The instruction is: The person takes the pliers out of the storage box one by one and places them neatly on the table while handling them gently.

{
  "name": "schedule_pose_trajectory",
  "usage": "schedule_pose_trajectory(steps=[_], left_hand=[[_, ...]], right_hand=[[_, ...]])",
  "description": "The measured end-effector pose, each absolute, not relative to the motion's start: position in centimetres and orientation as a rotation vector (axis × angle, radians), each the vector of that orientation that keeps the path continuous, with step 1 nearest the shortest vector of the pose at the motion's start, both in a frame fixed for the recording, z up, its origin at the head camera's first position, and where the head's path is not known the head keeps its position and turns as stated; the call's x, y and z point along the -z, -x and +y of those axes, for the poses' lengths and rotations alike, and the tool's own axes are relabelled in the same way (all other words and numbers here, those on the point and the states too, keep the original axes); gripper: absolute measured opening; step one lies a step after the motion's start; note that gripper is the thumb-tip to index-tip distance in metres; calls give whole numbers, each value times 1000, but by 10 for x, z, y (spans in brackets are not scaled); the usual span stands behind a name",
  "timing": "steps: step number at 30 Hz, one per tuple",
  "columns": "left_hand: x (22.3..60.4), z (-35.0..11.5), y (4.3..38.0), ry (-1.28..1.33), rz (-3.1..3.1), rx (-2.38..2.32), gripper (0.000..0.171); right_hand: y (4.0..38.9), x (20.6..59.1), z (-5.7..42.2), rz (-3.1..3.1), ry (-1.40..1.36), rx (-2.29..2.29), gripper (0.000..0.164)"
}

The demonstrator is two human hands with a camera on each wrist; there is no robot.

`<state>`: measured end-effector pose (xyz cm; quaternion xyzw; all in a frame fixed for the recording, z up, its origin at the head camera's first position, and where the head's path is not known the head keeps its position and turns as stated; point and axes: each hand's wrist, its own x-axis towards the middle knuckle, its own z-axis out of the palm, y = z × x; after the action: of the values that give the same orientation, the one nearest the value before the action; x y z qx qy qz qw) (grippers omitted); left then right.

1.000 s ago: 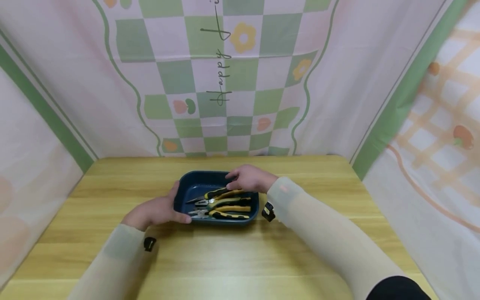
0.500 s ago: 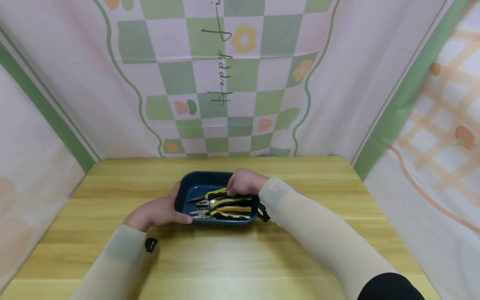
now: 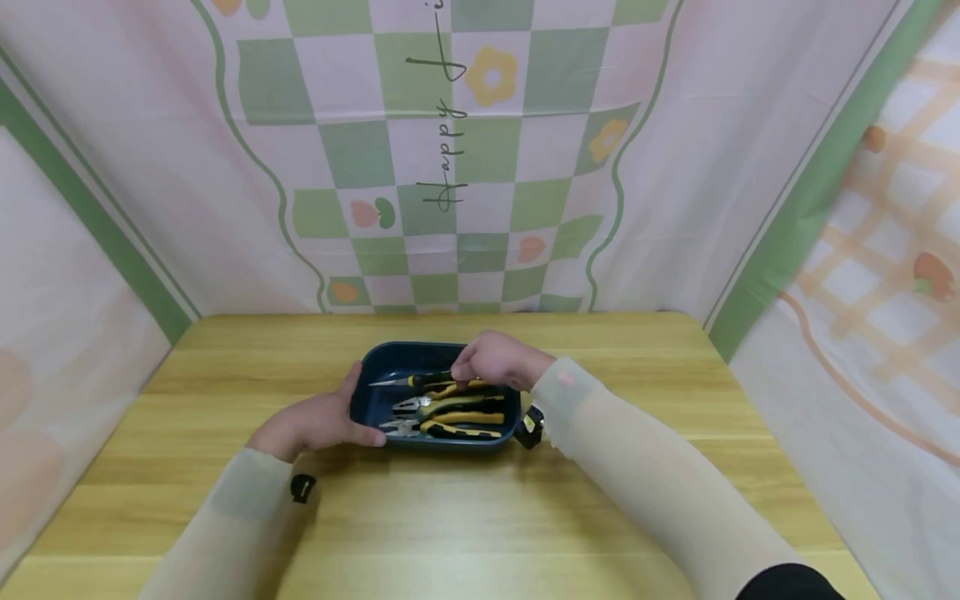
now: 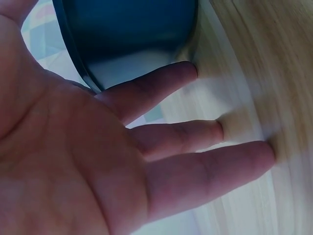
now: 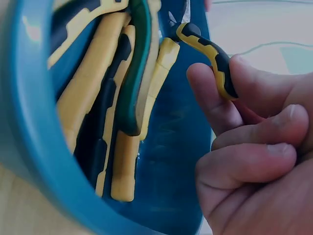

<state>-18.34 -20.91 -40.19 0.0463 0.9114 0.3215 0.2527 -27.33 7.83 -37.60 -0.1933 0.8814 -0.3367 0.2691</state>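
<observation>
A dark blue open box (image 3: 450, 445) holds several yellow-and-black pliers (image 3: 461, 418), one with a green handle (image 5: 134, 73). My right hand (image 3: 497, 360) reaches over the far right rim. Its thumb and index finger pinch one black-and-yellow handle of the long-nose pliers (image 5: 210, 53), whose thin tip points left. The other two visible fingers curl into the palm. My left hand (image 3: 318, 423) rests against the box's left end, thumb at the near corner. In the left wrist view, straight fingers (image 4: 210, 178) reach beside the box wall (image 4: 132, 29) to the tabletop.
The box stands on a wood-grain table (image 3: 480, 517), toward its far side. A patterned cloth (image 3: 465, 167) hangs behind the table, with more cloth on both sides. Black wrist devices (image 3: 529, 427) sit on both sleeves.
My right hand dipped lower onto the pliers, then rose slightly with a handle pinched. The long-nose pliers shifted, their tip moving up and left. My left hand and the box stayed put.
</observation>
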Motion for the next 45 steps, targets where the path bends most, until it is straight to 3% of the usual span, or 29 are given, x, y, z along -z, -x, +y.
schedule_pose_trajectory(steps=[12,26,45], left_hand=[[401,-208,182,-155,2494,-832,139],[402,-210,182,-164,2492,-854,138],[402,-209,183,-180,2488,-856,136]], right_hand=[[267,371,99,2308,528,1060,22],[258,352,123,2026,363,1566,25],[262,346,197,1895,225,1892,20]])
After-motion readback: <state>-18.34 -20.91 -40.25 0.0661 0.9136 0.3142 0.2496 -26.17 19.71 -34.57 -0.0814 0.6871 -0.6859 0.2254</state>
